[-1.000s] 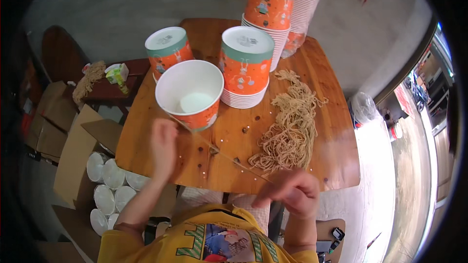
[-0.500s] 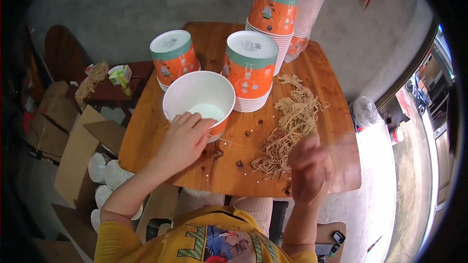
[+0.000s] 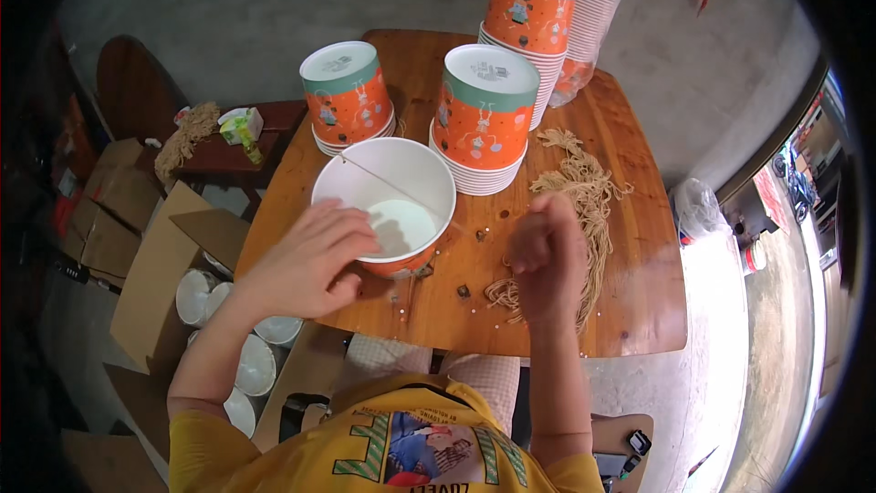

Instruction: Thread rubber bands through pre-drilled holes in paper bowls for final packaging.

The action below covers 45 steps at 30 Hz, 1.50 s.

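Note:
A white-lined paper bucket (image 3: 401, 194) with an orange outside stands upright at the table's near left, its mouth up. A thin tan string (image 3: 388, 181) stretches across its mouth from the far left rim toward my right hand. My left hand (image 3: 315, 251) is on the bucket's near left side, fingers over the rim and thumb outside. My right hand (image 3: 550, 251), slightly blurred, is closed at the right of the bucket, and the string seems to run into it. Beside and partly behind that hand lies a loose bundle of tan strings (image 3: 589, 192).
Upside-down stacks of orange and green buckets stand behind, at left (image 3: 347, 105), middle (image 3: 484, 128) and back right (image 3: 529, 23). A bagged stack (image 3: 589, 9) is beyond. An open carton (image 3: 164, 283) holds white buckets on the floor. Another string bundle (image 3: 187, 137) lies on a side table.
My left hand has released the string and shifted onto the bucket's near left side. My right hand has moved up and left. The string now crosses over the bucket's mouth.

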Available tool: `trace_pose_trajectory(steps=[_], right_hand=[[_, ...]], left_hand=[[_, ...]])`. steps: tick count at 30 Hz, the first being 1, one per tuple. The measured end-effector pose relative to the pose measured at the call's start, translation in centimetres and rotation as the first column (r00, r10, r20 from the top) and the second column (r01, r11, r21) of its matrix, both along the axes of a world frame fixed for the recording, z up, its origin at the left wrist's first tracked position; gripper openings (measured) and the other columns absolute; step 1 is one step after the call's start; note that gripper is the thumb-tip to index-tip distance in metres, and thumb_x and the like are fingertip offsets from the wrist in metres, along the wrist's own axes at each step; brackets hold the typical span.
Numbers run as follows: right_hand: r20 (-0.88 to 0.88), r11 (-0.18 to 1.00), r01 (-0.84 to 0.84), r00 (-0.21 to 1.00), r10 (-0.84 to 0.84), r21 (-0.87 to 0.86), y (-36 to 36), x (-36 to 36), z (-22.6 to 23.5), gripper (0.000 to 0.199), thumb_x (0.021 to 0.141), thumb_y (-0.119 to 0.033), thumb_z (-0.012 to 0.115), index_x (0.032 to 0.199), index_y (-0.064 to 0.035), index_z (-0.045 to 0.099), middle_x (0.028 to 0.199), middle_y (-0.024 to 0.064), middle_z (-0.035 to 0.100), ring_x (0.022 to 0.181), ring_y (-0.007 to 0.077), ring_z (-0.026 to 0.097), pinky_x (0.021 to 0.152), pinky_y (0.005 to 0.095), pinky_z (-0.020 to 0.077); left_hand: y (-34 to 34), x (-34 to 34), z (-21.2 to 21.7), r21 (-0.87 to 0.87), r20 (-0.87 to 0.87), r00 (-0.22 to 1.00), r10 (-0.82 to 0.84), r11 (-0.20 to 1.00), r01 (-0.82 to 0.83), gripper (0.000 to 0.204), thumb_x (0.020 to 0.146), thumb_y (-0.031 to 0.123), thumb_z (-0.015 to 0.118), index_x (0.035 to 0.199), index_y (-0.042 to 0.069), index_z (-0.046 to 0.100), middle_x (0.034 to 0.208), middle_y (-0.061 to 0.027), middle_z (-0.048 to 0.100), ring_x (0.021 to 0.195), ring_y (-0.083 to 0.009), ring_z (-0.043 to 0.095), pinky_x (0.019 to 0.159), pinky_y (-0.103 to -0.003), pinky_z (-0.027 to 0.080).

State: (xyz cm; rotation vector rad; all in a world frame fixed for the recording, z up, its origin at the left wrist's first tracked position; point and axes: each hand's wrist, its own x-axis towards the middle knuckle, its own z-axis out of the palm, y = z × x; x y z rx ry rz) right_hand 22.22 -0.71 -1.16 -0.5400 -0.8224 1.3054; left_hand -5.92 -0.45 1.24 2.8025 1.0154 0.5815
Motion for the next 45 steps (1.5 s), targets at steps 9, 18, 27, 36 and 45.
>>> trace_pose_trajectory(steps=[9, 18, 27, 36, 45], right_hand=[[0.419, 0.996, -0.066, 0.904, 0.087, -0.064, -1.7, -4.5, -4.1, 0.018, 0.102, -0.013, 0.047, 0.106, 0.0007, 0.059, 0.096, 0.0047, 0.065, 0.083, 0.0093, 0.06, 0.073, 0.0245, 0.0503], [0.512, 0.997, -0.043, 0.859, 0.007, 0.058, -1.3, -5.1, -5.0, 0.019, 0.1, -0.011, 0.05, 0.103, 0.0037, 0.062, 0.109, 0.0094, 0.067, 0.089, 0.0098, 0.061, 0.078, 0.0259, 0.0516], [0.551, 0.991, -0.058, 0.834, -0.018, 0.12, -1.3, -5.5, -5.1, 0.018, 0.1, -0.01, 0.05, 0.103, 0.0039, 0.061, 0.112, 0.0117, 0.067, 0.082, 0.0109, 0.062, 0.076, 0.027, 0.0524], [0.441, 0.994, -0.107, 0.894, 0.085, 0.025, -1.1, -5.0, -5.0, 0.02, 0.102, -0.013, 0.048, 0.106, 0.0022, 0.06, 0.125, 0.0119, 0.062, 0.1, 0.0126, 0.06, 0.085, 0.0287, 0.0508], [0.545, 0.991, -0.071, 0.838, -0.001, 0.11, -1.1, -5.4, -5.0, 0.018, 0.099, -0.011, 0.05, 0.103, 0.0034, 0.06, 0.121, 0.0138, 0.066, 0.106, 0.0145, 0.061, 0.091, 0.0304, 0.0483]], left_hand=[[1.5, 2.1, 0.4, -0.533, 0.144, 0.972, 0.183, 0.842, -0.08, 0.019, 0.084, 0.005, 0.059, 0.103, 0.003, 0.057, 0.095, -0.0108, 0.064, 0.087, -0.025, 0.064, 0.076, -0.035, 0.051], [3.0, 1.9, 0.7, -0.71, 0.199, 0.948, 0.248, 0.703, -0.035, 0.022, 0.081, 0.007, 0.066, 0.102, 0.001, 0.06, 0.092, -0.0073, 0.066, 0.082, -0.0153, 0.062, 0.072, -0.03, 0.049], [2.7, 2.9, 2.0, -0.798, 0.208, 0.931, 0.3, 0.602, -0.016, 0.037, 0.084, 0.003, 0.062, 0.121, 0.007, 0.059, 0.086, 0.002, 0.053, 0.077, -0.0059, 0.05, 0.069, -0.022, 0.042], [3.2, 2.1, 1.7, -0.832, 0.206, 0.917, 0.343, 0.554, -0.02, 0.037, 0.085, 0.003, 0.062, 0.122, 0.007, 0.059, 0.091, 0.0011, 0.058, 0.084, -0.0069, 0.054, 0.074, -0.024, 0.046], [3.8, 1.6, 2.2, -0.882, 0.251, 0.915, 0.316, 0.464, 0.082, 0.034, 0.08, 0.0, 0.056, 0.114, -0.001, 0.059, 0.096, -0.004, 0.058, 0.085, -0.0115, 0.06, 0.076, -0.026, 0.053]])
